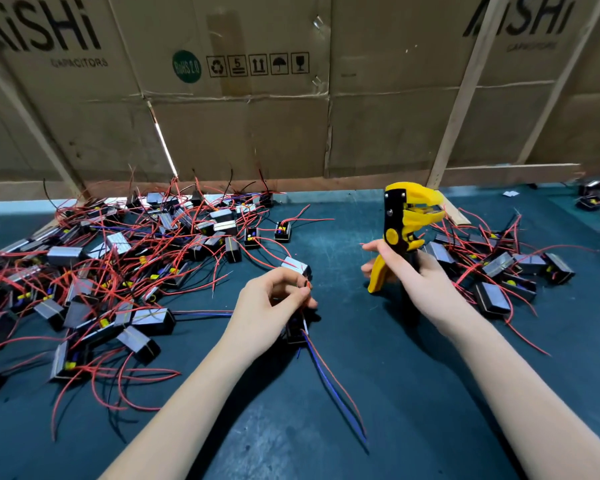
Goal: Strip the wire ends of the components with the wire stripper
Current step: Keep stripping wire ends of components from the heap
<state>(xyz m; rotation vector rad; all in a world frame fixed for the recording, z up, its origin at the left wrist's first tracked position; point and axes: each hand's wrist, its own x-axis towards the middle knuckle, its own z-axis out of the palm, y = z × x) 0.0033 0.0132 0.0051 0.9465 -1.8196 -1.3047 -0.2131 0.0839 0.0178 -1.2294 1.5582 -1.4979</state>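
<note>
Dim, even light; warped, blurred edges.

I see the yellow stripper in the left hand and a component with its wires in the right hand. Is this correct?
Not quite: the hands are swapped. In the head view, the right hand grips the yellow stripper, and the left hand holds the component with its wires.

Yellow-black wire stripper (404,220) upright (jaws apart), black component (297,329) trailing red, blue wires (329,379)

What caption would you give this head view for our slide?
Right hand holds the yellow wire stripper upright while the left hand pinches a component's red wire, between two piles.
</note>
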